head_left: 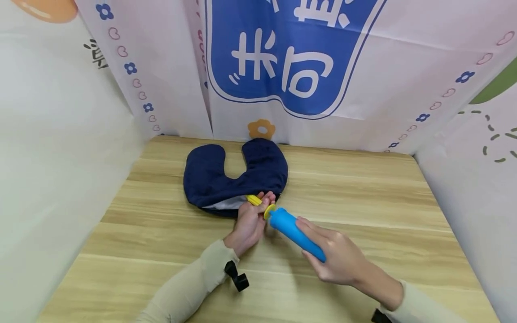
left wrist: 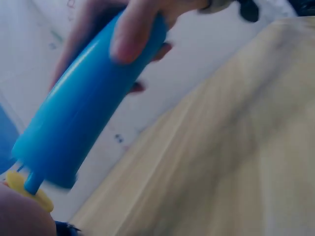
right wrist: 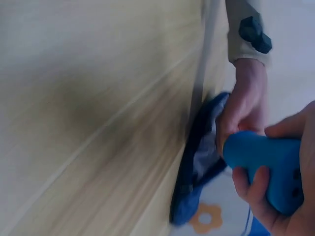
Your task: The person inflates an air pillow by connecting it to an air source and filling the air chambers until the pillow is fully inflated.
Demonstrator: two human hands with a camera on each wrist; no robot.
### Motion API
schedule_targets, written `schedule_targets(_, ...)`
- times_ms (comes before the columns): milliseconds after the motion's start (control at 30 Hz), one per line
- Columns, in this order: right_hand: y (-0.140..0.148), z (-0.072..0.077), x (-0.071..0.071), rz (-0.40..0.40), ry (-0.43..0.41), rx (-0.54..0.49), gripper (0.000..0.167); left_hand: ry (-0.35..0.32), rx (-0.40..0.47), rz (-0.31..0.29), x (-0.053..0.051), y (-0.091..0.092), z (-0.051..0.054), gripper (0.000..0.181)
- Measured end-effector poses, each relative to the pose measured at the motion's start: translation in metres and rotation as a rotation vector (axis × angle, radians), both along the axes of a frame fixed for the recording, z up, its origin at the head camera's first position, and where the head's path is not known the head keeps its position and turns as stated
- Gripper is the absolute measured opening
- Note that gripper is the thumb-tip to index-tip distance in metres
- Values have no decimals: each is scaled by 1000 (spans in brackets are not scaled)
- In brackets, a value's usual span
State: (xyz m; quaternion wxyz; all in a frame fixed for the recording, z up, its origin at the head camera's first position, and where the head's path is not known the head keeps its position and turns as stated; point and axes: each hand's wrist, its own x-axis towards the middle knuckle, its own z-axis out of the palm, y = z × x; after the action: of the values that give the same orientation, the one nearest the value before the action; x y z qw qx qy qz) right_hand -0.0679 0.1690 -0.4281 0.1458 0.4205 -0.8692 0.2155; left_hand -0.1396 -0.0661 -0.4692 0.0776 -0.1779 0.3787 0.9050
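Observation:
A navy U-shaped neck pillow (head_left: 206,175) lies flat on the table, its front seam gaping to show a pale lining (head_left: 228,203). At the right end of that gap my left hand (head_left: 247,224) grips a yellow piece (head_left: 253,200), part of it hidden by the fingers. My right hand (head_left: 339,255) holds a blue cylindrical hand pump (head_left: 296,233), tilted down toward the left hand. In the left wrist view, the pump's narrow blue stem (left wrist: 33,182) meets a yellow disc (left wrist: 29,191). How the yellow parts join inside the left hand is hidden.
The wood-grain table (head_left: 363,188) extends around the pillow. A printed white backdrop (head_left: 383,89) rises behind it, with white side walls (head_left: 60,157) left and right. Black straps (head_left: 237,276) sit at both wrists.

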Motion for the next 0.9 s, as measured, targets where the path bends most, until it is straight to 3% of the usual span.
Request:
schedule_targets(200,39,12,28,-45,-57,15,78,14,21,19,-7,-1,1,33)
schedule_targets(367,51,19,40,-69,-34,-20,61,-20,57,34,-10,3,2,27)
schedule_targets(533,24,7,23,-40,61,-50,55,-19,28,17,-5,8,2,25)
schedule_targets(667,-5,-6,3,-7,107,-15,65,-39,-22,-19,1,7,-3,27)
schedule_targets(800,-21,-11,-11,27,94,-7,74,-38,-37,23,-2,-2,-1,24)
schedule_targets(900,-11,-7,-10,27,68,-17,73,-3,-28,31,-8,-7,4,25)
